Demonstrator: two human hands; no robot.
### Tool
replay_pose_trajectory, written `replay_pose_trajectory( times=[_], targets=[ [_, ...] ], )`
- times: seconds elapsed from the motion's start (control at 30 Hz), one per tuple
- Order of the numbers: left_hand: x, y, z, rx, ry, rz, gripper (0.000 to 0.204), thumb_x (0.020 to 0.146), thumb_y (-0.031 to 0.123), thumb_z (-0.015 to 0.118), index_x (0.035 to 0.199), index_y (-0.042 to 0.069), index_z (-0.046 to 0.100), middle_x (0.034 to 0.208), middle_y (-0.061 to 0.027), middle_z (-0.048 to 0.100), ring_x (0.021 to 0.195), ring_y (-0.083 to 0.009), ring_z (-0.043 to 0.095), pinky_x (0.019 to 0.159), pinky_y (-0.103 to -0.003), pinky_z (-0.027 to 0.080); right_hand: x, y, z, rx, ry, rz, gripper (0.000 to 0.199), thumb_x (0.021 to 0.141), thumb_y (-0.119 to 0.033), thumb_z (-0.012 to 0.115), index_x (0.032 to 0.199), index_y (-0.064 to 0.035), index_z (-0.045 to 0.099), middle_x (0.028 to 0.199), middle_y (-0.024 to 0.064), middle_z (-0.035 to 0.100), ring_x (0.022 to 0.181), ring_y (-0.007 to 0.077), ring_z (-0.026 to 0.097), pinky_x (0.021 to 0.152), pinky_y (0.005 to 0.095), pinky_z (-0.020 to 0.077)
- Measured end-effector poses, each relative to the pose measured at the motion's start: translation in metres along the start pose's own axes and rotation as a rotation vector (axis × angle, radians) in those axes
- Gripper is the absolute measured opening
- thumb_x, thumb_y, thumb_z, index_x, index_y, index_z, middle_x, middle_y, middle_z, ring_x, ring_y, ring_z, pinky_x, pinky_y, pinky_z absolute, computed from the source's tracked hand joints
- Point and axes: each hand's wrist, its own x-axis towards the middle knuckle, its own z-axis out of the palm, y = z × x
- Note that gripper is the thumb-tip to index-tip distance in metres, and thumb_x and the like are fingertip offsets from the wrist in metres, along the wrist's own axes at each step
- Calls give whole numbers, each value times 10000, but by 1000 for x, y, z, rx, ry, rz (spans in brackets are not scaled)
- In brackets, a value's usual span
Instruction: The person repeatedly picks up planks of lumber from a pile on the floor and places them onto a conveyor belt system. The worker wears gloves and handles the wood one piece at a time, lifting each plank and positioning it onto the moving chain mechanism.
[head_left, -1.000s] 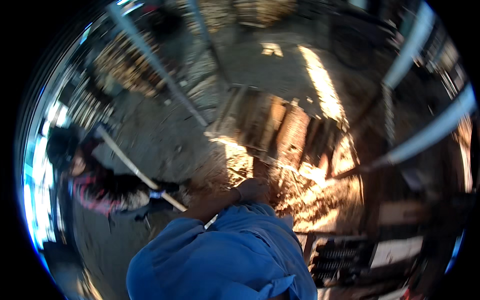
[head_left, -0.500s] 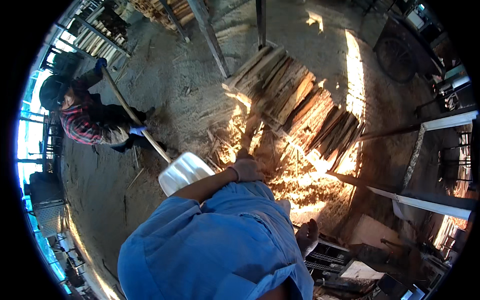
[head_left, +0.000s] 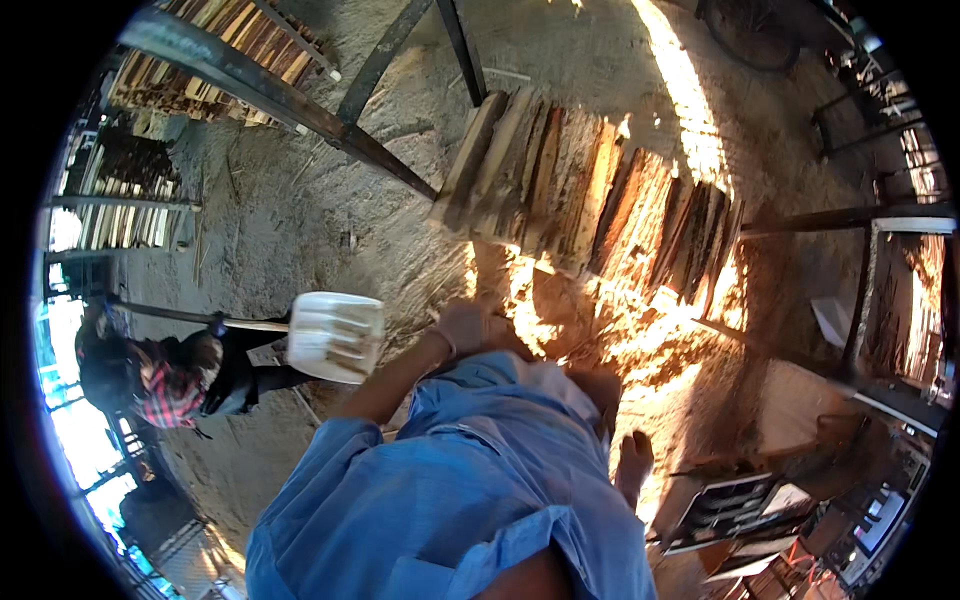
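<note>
My left hand (head_left: 463, 328), in a pale work glove, hangs in front of my blue shirt (head_left: 430, 490), beside the sunlit, chip-strewn floor. Motion smears its fingers, and nothing held can be made out. Lower, at the right side of my shirt, my right hand (head_left: 632, 462) hangs with loosely parted fingers and nothing visible in them. Just left of my left forearm is the white blade of a shovel (head_left: 335, 337). Its long handle (head_left: 200, 318) leads to a co-worker in a checked shirt (head_left: 170, 393), whose gloved hand is on it.
Ahead stands a low stack of rough wooden slabs (head_left: 575, 195). A slanting metal post (head_left: 290, 100) crosses the upper left, near stacked wood (head_left: 225, 55). Metal framing (head_left: 865, 290) stands at the right. Equipment with a lit screen (head_left: 880, 520) is at the lower right.
The view has turned, shifting the wood stack and posts. The co-worker appears lower, and the shovel now lies nearly level, its blade higher and slightly left. My right hand shows slightly farther right.
</note>
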Motion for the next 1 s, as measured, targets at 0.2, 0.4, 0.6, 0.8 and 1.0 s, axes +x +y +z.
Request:
replay_pose_trajectory(
  times=[0.2, 0.4, 0.6, 0.8, 1.0],
  targets=[
    [18, -71, -135, 118, 599, 174, 538, 948, 434, 640, 1348, 77, 601, 1168, -239, 687, 1056, -417, 670, 900, -508, 537, 26, -127, 89, -219, -201, -50, 371, 939, -268, 659, 1162, 26, 703, 1097, 165, 750, 1022, 267, 703, 913, 365, 527],
    [24, -78, -240, 167, 712, -116, 614, 959, 382, 640, 1474, 82, 494, 1182, -236, 682, 1029, -415, 678, 894, -493, 545, 133, -246, 164, -371, -267, -325, 499, 886, -370, 704, 1237, -17, 668, 1147, 221, 724, 1065, 345, 700, 919, 411, 537],
    [42, -106, -236, -2, 709, 24, 647, 938, 316, 687, 1490, 62, 464, 1273, -248, 654, 1131, -415, 662, 958, -467, 530, 199, -293, 258, -245, -361, -241, 813, 813, -495, 756, 1385, 51, 565, 1272, 293, 662, 1185, 381, 656, 1013, 414, 509],
    [65, -171, -199, -330, 207, 46, 719, 938, 228, 704, 1534, -18, 386, 1474, -257, 534, 1310, -347, 587, 1075, -404, 479, 204, -269, 360, -316, -296, -98, 923, 783, -506, 797, 1448, 50, 481, 1361, 301, 604, 1268, 407, 597, 1063, 457, 472],
    [81, -181, -194, -363, -215, -138, 663, 962, 180, 709, 1523, -9, 411, 1465, -252, 535, 1293, -304, 592, 1066, -388, 492, 250, -252, 444, -341, -34, 84, 1032, 768, -527, 795, 1515, 12, 331, 1482, 283, 470, 1255, 415, 582, 1000, 473, 517]
  ],
)
